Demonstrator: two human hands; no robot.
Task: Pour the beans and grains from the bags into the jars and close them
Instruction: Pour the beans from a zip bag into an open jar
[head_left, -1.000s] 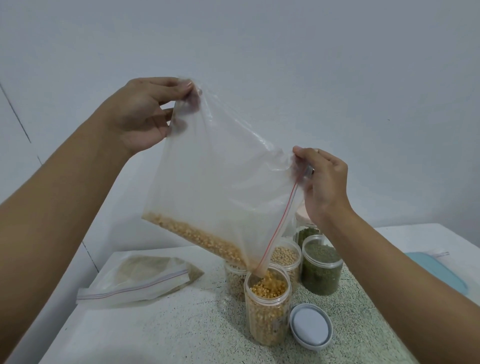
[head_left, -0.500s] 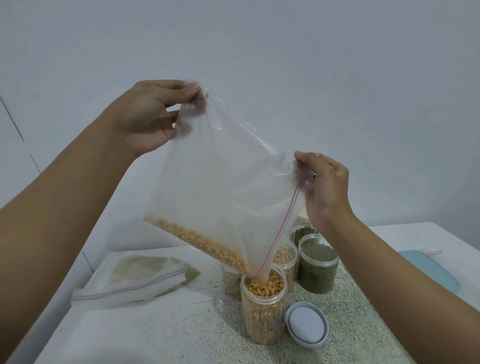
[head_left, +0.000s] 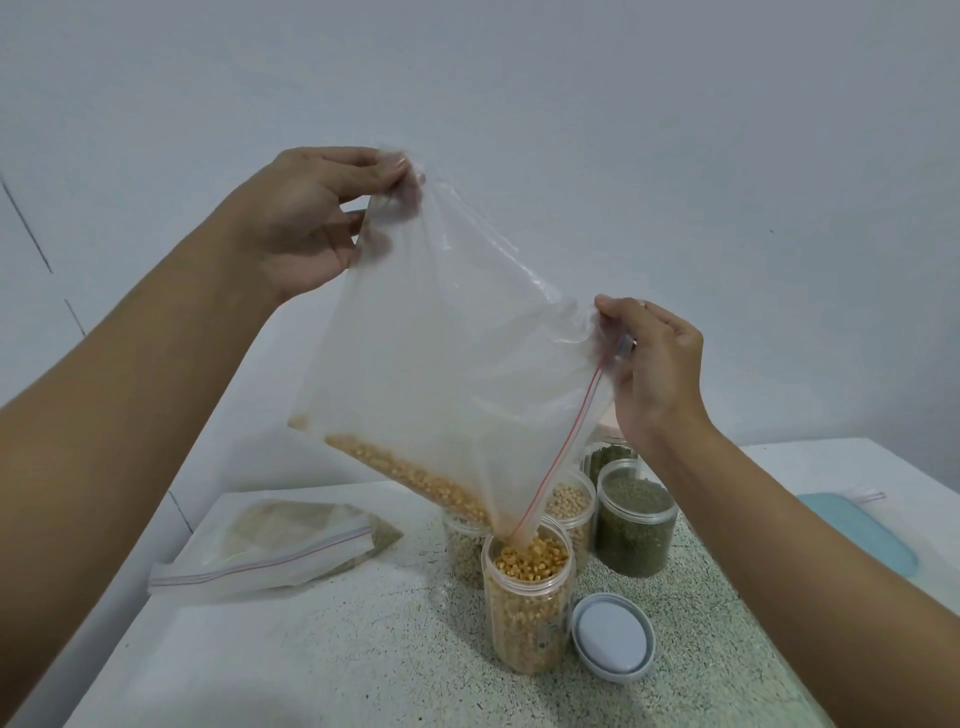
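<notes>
The clear zip bag hangs tilted, its low corner at the mouth of the open jar of yellow grains on the desk. The grip of the left hand pinches the bag's raised corner; that of the right hand pinches its zip end. A grey lid lies just beside the jar; a green-bean jar stands behind.

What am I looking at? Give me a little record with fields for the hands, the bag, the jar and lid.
left hand: pinches the zip bag's raised corner
right hand: pinches the bag's zip end
contents: yellow grains along the low edge
receiving jar: open, nearly full
lid: on the table beside that jar
also there: green-bean jar, second bag lying flat
</notes>
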